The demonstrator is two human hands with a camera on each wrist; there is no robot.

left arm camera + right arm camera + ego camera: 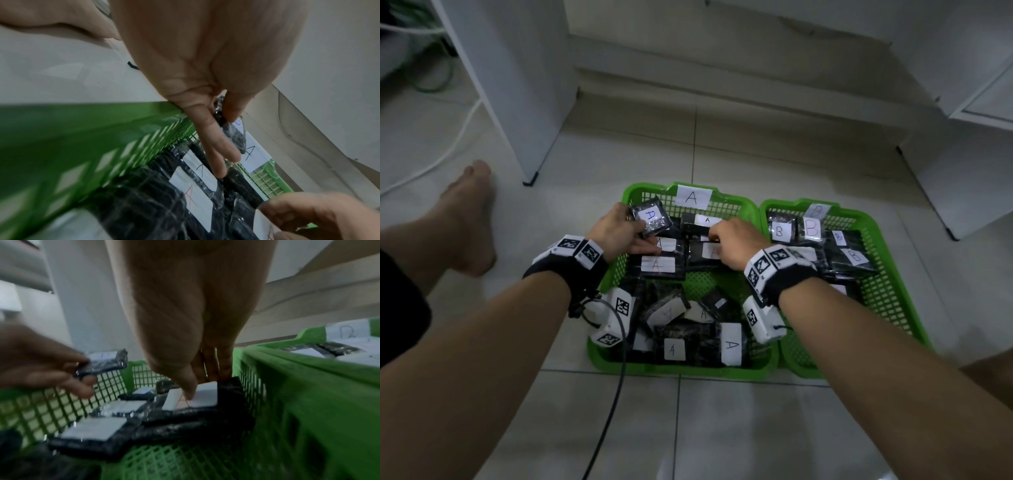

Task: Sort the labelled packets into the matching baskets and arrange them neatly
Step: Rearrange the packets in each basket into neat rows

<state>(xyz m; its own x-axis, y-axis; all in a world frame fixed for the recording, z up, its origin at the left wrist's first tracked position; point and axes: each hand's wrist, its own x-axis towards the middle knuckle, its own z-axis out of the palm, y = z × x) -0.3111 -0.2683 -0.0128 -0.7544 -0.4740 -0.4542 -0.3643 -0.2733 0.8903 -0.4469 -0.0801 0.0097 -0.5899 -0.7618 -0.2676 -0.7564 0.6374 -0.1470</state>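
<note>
Two green baskets sit side by side on the floor: basket A (633,192) on the left, basket B (887,274) on the right. Black packets with white labels fill both. My left hand (619,229) pinches a black packet with a blue A label (650,217) above the far left of basket A; the same packet (234,134) is between thumb and fingers in the left wrist view. My right hand (732,243) grips a packet with a red A label (705,253) lying in the basket; its thumb presses the label (203,394).
White cabinet panels stand at the back left (517,85) and the right (969,171). A bare foot (472,219) rests on the tiles left of basket A. A black cable (613,394) runs from my left wrist camera across the floor.
</note>
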